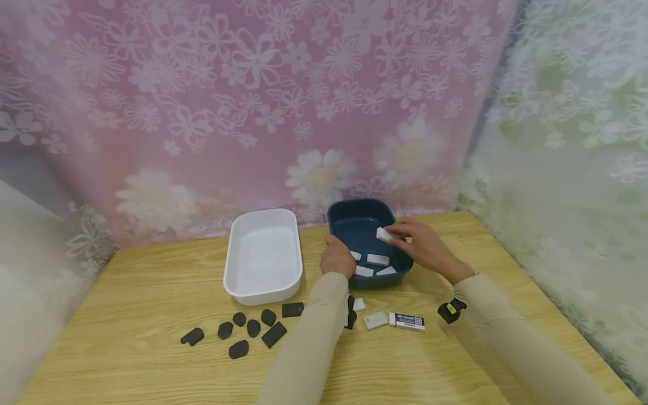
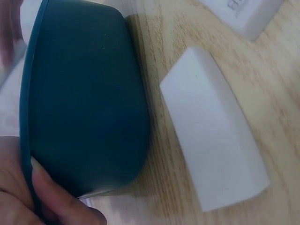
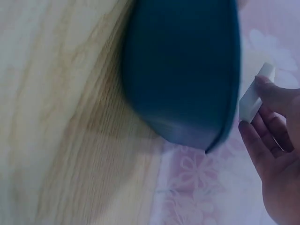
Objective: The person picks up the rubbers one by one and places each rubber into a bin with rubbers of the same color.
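Observation:
My left hand (image 1: 337,259) grips the near left rim of a dark blue plastic basin (image 1: 374,283). In the left wrist view, the thumb and fingers pinch the basin wall (image 2: 89,93) at its edge. Over the basin's right side, my right hand (image 1: 422,244) holds a white eraser (image 1: 383,234) between thumb and fingertips; the right wrist view shows this eraser (image 3: 257,93) above the rim. Several white erasers (image 1: 378,260) lie on the basin floor, one partly behind my left hand. On the table in front are a bare eraser (image 1: 376,320) and one in a printed sleeve (image 1: 407,321).
A white basin (image 1: 262,299) stands to the left of the blue one. Several small black pieces (image 1: 274,334) are scattered before it, and another white eraser (image 1: 359,305) sits beside my left wrist. Floral cloth (image 1: 228,112) hangs behind the wooden table (image 1: 152,292).

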Demonstrator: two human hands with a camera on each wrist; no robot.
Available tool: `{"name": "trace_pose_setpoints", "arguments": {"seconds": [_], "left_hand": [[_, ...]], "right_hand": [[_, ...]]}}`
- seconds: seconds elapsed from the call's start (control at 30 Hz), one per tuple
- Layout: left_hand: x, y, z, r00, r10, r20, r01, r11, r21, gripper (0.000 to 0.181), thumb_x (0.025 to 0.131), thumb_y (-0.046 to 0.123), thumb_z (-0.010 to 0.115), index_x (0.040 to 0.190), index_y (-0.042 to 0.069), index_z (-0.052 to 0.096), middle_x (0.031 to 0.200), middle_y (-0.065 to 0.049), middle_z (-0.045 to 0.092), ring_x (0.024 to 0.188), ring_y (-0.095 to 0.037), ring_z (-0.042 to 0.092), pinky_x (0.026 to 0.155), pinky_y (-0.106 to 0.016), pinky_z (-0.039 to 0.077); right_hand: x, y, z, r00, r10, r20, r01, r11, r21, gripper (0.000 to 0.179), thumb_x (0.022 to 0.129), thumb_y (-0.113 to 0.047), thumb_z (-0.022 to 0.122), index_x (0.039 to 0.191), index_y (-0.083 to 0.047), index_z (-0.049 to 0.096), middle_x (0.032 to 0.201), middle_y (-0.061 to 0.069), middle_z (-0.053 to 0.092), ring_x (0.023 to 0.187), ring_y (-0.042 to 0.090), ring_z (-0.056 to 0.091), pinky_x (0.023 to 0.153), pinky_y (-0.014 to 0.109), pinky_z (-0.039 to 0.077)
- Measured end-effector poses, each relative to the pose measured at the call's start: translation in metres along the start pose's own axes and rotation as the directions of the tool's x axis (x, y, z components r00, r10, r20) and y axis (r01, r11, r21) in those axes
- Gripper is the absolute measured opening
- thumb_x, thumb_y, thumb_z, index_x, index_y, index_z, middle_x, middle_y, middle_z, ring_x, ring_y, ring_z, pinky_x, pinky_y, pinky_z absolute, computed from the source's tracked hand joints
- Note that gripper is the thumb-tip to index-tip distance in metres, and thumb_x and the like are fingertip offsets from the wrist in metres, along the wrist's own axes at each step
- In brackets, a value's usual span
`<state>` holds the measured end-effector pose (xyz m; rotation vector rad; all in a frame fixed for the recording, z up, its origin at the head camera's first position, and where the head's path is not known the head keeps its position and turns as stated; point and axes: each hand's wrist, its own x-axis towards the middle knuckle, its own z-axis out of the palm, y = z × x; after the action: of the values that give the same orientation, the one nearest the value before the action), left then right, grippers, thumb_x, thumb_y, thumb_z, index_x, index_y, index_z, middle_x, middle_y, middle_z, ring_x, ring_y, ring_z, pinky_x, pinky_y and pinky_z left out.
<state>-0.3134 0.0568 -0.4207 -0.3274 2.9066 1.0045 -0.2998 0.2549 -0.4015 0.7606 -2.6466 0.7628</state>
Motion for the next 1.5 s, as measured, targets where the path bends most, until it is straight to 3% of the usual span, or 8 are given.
{"name": "trace_pose_setpoints", "arguments": {"seconds": [0.4, 0.63, 0.9, 1.07, 1.2, 1.3, 1.4, 1.5], "left_hand": [[0.003, 0.001, 0.004, 1.000, -0.025, -0.004, 0.025, 1.000, 0.016, 0.050, 0.083, 0.014, 0.072, 0.118, 0.002, 0.038, 0.085, -0.016, 0.068, 0.078, -0.031, 0.067, 0.067, -0.042, 0.053], [0.005, 0.001, 0.003, 1.000, -0.028, -0.007, 0.029, 0.999, 0.021, 0.053, 0.082, 0.014, 0.073, 0.120, 0.002, 0.038, 0.084, -0.015, 0.068, 0.078, -0.030, 0.068, 0.066, -0.042, 0.053], [0.004, 0.001, 0.002, 0.999, -0.035, -0.019, 0.035, 0.999, 0.029, 0.046, 0.082, 0.014, 0.072, 0.112, 0.004, 0.040, 0.085, -0.016, 0.068, 0.078, -0.031, 0.068, 0.066, -0.042, 0.054], [0.003, 0.001, 0.003, 0.999, -0.037, -0.009, 0.037, 0.999, 0.020, 0.046, 0.082, 0.014, 0.073, 0.111, 0.004, 0.039, 0.090, -0.018, 0.068, 0.080, -0.032, 0.067, 0.068, -0.042, 0.054], [0.002, 0.001, 0.003, 0.999, -0.039, 0.016, 0.038, 0.999, 0.028, 0.048, 0.082, 0.015, 0.074, 0.112, 0.004, 0.039, 0.089, -0.018, 0.068, 0.080, -0.031, 0.067, 0.067, -0.042, 0.054], [0.002, 0.002, 0.003, 0.999, -0.033, 0.017, 0.033, 0.999, 0.018, 0.048, 0.082, 0.014, 0.073, 0.113, 0.003, 0.039, 0.089, -0.018, 0.068, 0.079, -0.031, 0.067, 0.067, -0.042, 0.054], [0.003, 0.002, 0.003, 1.000, -0.028, 0.009, 0.028, 0.999, 0.018, 0.049, 0.082, 0.015, 0.073, 0.115, 0.003, 0.038, 0.090, -0.017, 0.068, 0.081, -0.032, 0.067, 0.068, -0.043, 0.053], [0.005, 0.001, 0.003, 1.000, -0.031, -0.002, 0.031, 0.999, 0.034, 0.051, 0.081, 0.015, 0.074, 0.115, 0.003, 0.038, 0.092, -0.017, 0.068, 0.082, -0.032, 0.067, 0.070, -0.043, 0.053]], "right_hand": [[0.036, 0.005, 0.030, 0.976, -0.001, 0.218, 0.034, 0.988, -0.150, 0.023, 0.090, -0.010, 0.067, 0.110, 0.001, 0.067, 0.101, 0.012, 0.060, 0.089, 0.025, 0.059, 0.080, 0.041, 0.049], [0.037, 0.010, 0.041, 0.966, 0.061, 0.251, -0.003, 0.974, -0.226, 0.024, 0.089, -0.009, 0.068, 0.111, 0.000, 0.067, 0.104, 0.013, 0.060, 0.092, 0.027, 0.060, 0.082, 0.041, 0.049], [0.036, 0.010, 0.045, 0.962, 0.036, 0.270, 0.043, 0.959, -0.282, 0.023, 0.085, -0.005, 0.071, 0.108, -0.003, 0.069, 0.100, 0.011, 0.064, 0.089, 0.027, 0.062, 0.077, 0.042, 0.051], [0.039, 0.007, 0.045, 0.952, 0.076, 0.295, 0.029, 0.942, -0.334, 0.016, 0.086, -0.008, 0.071, 0.102, -0.006, 0.069, 0.095, 0.009, 0.066, 0.086, 0.027, 0.063, 0.075, 0.043, 0.051], [0.042, 0.004, 0.041, 0.919, 0.131, 0.371, -0.005, 0.946, -0.323, 0.012, 0.090, -0.009, 0.067, 0.101, -0.005, 0.068, 0.094, 0.009, 0.066, 0.086, 0.026, 0.063, 0.075, 0.043, 0.051], [0.044, 0.001, 0.037, 0.900, 0.117, 0.419, 0.009, 0.958, -0.288, 0.013, 0.092, -0.008, 0.063, 0.103, -0.002, 0.067, 0.096, 0.011, 0.064, 0.090, 0.028, 0.061, 0.079, 0.044, 0.049], [0.044, 0.000, 0.032, 0.901, 0.076, 0.427, 0.023, 0.975, -0.221, 0.020, 0.093, -0.009, 0.061, 0.111, 0.001, 0.064, 0.106, 0.015, 0.061, 0.099, 0.031, 0.058, 0.086, 0.046, 0.046], [0.038, 0.000, 0.028, 0.918, 0.033, 0.395, 0.024, 0.990, -0.138, 0.026, 0.095, -0.011, 0.060, 0.118, 0.001, 0.063, 0.116, 0.016, 0.058, 0.108, 0.032, 0.056, 0.091, 0.046, 0.044]]}}
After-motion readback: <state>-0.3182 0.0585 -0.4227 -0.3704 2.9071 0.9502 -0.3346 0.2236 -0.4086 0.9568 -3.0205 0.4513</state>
